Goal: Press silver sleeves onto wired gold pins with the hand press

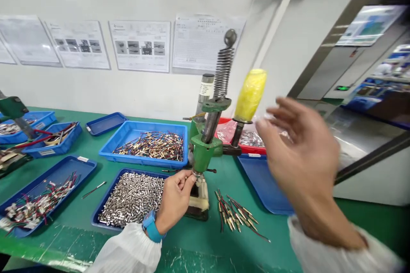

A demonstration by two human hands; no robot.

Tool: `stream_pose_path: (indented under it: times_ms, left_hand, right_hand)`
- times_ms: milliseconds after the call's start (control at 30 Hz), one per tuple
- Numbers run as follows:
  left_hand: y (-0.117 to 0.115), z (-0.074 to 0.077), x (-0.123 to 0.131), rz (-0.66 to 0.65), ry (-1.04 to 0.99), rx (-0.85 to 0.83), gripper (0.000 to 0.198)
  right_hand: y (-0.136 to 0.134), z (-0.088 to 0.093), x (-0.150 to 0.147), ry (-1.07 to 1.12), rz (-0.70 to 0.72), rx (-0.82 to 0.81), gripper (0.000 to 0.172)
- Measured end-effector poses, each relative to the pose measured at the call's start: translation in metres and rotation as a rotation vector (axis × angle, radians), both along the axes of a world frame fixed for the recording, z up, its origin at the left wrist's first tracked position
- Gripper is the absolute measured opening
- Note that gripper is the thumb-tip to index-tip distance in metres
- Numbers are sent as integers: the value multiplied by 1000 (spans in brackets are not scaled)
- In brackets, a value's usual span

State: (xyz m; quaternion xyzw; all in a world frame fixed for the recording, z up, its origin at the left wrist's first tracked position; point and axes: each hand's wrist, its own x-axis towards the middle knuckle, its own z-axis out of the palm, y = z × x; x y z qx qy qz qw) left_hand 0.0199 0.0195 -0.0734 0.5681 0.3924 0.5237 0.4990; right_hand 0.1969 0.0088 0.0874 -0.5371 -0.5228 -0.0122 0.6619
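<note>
Left hand: The left hand point(174, 201) is clenched in a fingertip pinch, grasping a small metal part point(193, 174) under the ram of a green hand press point(203, 153); a blue wristband point(151, 227) circles the wrist.

Right hand: The right hand point(297, 158) is released and wide open, its fingers spread and blurred in mid-air beside the press's yellow-wrapped grip point(250, 95), touching nothing that shows.

Handling: The small metal part looks light, stiff and slick, safest held by the fingertips. The cast press looks heavy and rigid, best worked by its grip.

Location: The press stands near the front edge of the green counter point(73, 243), around its middle.

Nearby: Loose wired pins point(237, 215) lie just right of the press base. A blue tray of silver sleeves point(131, 198) sits just left, behind it a blue tray of wired terminals point(147, 147).
</note>
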Motion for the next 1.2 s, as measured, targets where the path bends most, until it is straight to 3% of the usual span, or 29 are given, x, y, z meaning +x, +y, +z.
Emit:
stream_pose_path:
  times_ms: [100,167,400,467,533,633,733,833,900,1000,1200]
  left_hand:
    - [0,-9,1,30,45,43,31]
    - [1,-11,1,62,77,59,30]
    - [1,-9,-3,0,94,80,32]
    - [1,-8,-4,16,97,77,31]
    - [1,-6,-2,24,49,39,30]
    - [7,3,2,59,-180,-125,35]
    - [29,21,-4,208,-460,-318,37]
    - [56,40,-25,319,-548,-347,24]
    - [64,48,-38,329,-569,-381,9]
    - [58,47,-51,287,-561,-459,26]
    - [18,19,-57,205,-534,-700,21]
  right_hand:
    - [35,45,1,-156,55,-11,49]
    - [42,56,-2,-200,87,-59,37]
    - [-9,31,-25,-155,35,227,29]
    - [-11,31,-23,-181,77,208,29]
    - [-11,29,-15,-198,140,144,42]
    - [-19,0,2,-123,99,51,57]
    - [-35,-62,21,-88,43,-142,29]
    - [-45,-131,29,-332,162,-527,26]
    - [-45,-164,23,-477,162,-706,20]
    - [-36,-185,10,-516,85,-788,15]
    - [-19,-188,3,-401,24,-749,18]
